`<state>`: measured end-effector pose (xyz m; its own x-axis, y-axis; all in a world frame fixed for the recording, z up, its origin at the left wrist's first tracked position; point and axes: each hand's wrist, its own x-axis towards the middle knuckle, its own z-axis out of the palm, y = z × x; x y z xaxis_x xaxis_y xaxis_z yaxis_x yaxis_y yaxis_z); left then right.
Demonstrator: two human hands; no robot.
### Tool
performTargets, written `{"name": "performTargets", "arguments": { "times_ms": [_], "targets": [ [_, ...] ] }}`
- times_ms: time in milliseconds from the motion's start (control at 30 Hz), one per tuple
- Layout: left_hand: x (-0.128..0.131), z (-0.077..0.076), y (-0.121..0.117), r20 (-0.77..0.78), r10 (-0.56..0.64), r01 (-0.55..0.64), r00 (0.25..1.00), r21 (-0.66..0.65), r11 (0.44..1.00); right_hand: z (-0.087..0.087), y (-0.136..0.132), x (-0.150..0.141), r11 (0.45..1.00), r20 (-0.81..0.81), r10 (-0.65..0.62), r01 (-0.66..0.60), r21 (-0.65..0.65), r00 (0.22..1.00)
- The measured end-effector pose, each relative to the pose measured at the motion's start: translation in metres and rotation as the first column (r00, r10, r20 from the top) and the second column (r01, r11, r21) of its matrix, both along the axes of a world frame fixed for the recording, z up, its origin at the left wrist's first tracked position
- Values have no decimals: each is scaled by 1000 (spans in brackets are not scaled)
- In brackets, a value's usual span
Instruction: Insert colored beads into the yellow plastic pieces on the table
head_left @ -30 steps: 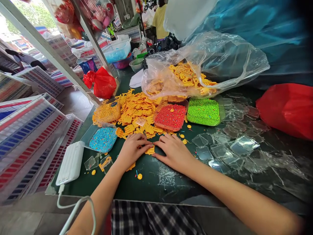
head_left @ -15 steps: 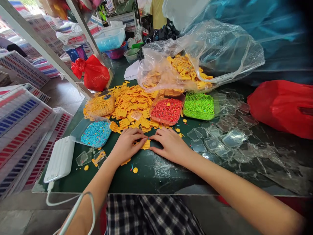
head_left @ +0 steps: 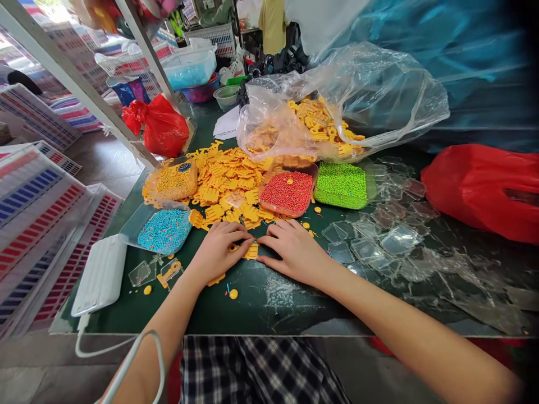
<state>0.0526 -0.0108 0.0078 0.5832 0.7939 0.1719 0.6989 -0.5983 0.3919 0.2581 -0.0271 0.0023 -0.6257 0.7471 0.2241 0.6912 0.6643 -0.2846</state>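
Head view: left hand (head_left: pixel 221 249) has thumb and forefinger bunched close together at the edge of a small yellow plastic piece (head_left: pixel 251 252) lying on the dark green desk (head_left: pixel 248 314), and the right hand (head_left: pixel 295 249) has thumb and forefinger apart by the piece's right edge. Honestly can't tell if either one is properly gripping it; whatever's under those fingertips is too tiny to make out. Going by the red-bead tray (head_left: pixel 288 164), that piece is in front of it, a bit left. Big messy yellow pile (head_left: pixel 229 174) runs along the tray's left side, with the yellow-bead tray (head_left: pixel 194 180) past that, further left. Blue-bead tray (head_left: pixel 130 227) is also left but nearer the person. Green-bead tray (head_left: pixel 371 182) is just beside it on the right. Behind it there's a clear plastic bag (head_left: pixel 379 84) with more yellow parts (head_left: pixel 318 115) inside. Clear plastic squares (head_left: pixel 400 240) are scattered off to its right, and a red bag (head_left: pixel 475 191) lies beyond those. Well left and nearer than it: a white box (head_left: pixel 101 272) with a white cable (head_left: pixel 126 362) plugged in.
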Motion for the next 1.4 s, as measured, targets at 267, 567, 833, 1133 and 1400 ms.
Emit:
{"name": "performTargets", "arguments": {
  "times_ms": [267,567,833,1133,1400],
  "targets": [
    [-2,-1,1,75,22,-29,997,92,995,8,4,1,907,-620,-180,-116,-405,764],
    [-4,-1,3,125,23,-52,992,236,970,20,12,7,424,-611,-787,-793,-438,-83],
    [-3,0,2,137,-17,-16,990,239,971,25,13,8,480,-599,-792,-727,-491,-118],
    [-1,6,0,166,-109,54,980,308,950,26,11,10,716,-696,-554,-165,-679,457],
    [-2,10,-2,184,-169,77,968,422,903,24,15,13,767,-764,-530,-175,-617,368]
  ]
}}
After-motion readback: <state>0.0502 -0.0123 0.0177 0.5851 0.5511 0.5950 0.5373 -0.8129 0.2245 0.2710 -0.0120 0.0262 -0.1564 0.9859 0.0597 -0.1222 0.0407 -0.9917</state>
